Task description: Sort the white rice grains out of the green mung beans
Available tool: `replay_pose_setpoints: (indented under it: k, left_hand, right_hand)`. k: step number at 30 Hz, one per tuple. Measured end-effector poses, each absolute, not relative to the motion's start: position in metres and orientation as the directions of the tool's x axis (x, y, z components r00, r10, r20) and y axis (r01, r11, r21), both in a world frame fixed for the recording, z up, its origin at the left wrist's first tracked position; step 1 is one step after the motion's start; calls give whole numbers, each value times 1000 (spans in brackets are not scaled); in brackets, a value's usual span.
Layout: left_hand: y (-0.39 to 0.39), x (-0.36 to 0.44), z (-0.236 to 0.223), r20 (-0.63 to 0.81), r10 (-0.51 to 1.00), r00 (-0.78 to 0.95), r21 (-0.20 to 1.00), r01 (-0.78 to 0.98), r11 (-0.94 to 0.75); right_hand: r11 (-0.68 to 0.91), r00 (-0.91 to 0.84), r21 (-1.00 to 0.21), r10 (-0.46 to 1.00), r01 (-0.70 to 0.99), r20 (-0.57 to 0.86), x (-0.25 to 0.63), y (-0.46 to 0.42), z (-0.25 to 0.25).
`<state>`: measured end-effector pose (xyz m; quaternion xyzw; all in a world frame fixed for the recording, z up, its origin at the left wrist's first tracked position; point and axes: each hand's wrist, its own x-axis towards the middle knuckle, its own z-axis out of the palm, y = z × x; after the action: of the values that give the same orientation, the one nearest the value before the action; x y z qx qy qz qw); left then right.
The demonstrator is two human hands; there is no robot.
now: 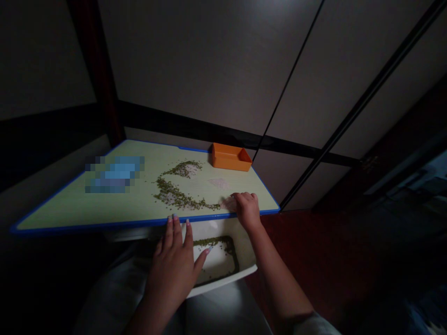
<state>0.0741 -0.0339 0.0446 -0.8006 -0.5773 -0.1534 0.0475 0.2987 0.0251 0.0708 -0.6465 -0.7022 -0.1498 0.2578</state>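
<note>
Small green beans point(171, 197), which look like mung beans, lie in a curved band on the pale green tabletop point(84, 209). My right hand point(247, 207) is at the near right edge, its fingers curled down by the right end of the band. A pale patch point(227, 203) shows beside those fingertips; whether it is a held thing or a table print I cannot tell. My left hand point(176, 260) has its fingers stretched out, the tips at the blue table edge. Below the edge, a white tub point(223, 281) holds more beans along its bottom edges, partly hidden by my left hand.
An orange open box point(228, 157) stands at the table's far right corner. A blurred blue thing point(117, 174) lies on the left of the table. Behind rise large cabinet panels point(209, 60). Dark reddish floor point(307, 251) shows on the right.
</note>
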Motion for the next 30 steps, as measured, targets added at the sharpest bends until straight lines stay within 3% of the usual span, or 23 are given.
replay_pose_setpoints:
  k: [19,30]
  left_hand:
    - [-33,74,44,309,905,292,106,935,-338]
    - [-33,74,44,308,906,291,117,933,-340]
  right_hand:
    - [184,-79,-127,816,975,573,299,18,75]
    - [117,-29,-118,819,986,572,300,20,73]
